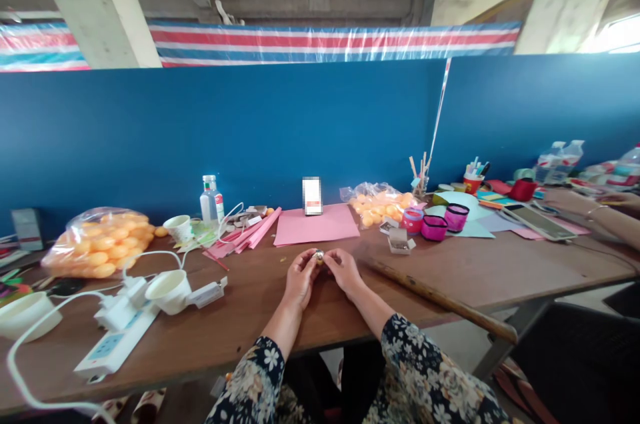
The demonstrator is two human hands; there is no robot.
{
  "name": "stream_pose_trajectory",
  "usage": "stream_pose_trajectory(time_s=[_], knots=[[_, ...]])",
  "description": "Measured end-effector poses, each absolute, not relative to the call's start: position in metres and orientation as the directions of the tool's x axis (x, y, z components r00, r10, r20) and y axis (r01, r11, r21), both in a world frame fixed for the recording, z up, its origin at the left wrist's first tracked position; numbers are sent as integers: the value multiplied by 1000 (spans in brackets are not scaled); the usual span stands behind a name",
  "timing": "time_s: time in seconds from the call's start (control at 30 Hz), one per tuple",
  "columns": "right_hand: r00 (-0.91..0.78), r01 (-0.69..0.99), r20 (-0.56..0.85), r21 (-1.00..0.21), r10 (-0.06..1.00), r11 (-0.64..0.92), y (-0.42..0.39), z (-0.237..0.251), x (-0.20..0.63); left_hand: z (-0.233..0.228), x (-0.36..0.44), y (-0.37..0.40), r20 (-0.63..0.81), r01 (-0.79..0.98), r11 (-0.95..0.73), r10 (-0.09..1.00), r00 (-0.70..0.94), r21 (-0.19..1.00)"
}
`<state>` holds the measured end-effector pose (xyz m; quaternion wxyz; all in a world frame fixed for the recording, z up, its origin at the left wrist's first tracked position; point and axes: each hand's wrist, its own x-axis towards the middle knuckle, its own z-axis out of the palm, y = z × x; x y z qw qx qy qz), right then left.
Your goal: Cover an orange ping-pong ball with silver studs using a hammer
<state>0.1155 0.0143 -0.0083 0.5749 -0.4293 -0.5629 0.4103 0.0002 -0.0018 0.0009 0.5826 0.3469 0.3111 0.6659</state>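
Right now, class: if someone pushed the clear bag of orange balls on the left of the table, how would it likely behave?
The bag of orange balls would probably slump and shift rather than slide as one, since its thin plastic looks loose. It seems light for its bulk. One loose ball lies beside it, so any that escape would likely roll.

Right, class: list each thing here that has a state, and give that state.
left hand: pinching a small round object
right hand: pinching the same object
water bottle: upright, capped
paper cup: tipped on its side
pink sheet: flat
ball bag: full, lying down
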Motion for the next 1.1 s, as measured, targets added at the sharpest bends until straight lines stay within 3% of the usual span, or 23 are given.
stream_pose_trajectory(time_s=[0.5, 0.9, 1.1], knots=[[-80, -99, 351, -934, 933, 342, 9, -5, 118, 5, -1, -3, 61, -599, -93, 995, -73, 795], [-163, -286, 221, -943, 962, 168, 8, -1, 122, 6, 0, -4, 76, -599, -73, 997, -21, 798], [-124, -360, 159, -927, 979, 105, 7, 2, 121, 7, 0, -6, 76, -585, -52, 997, 16, 809]])
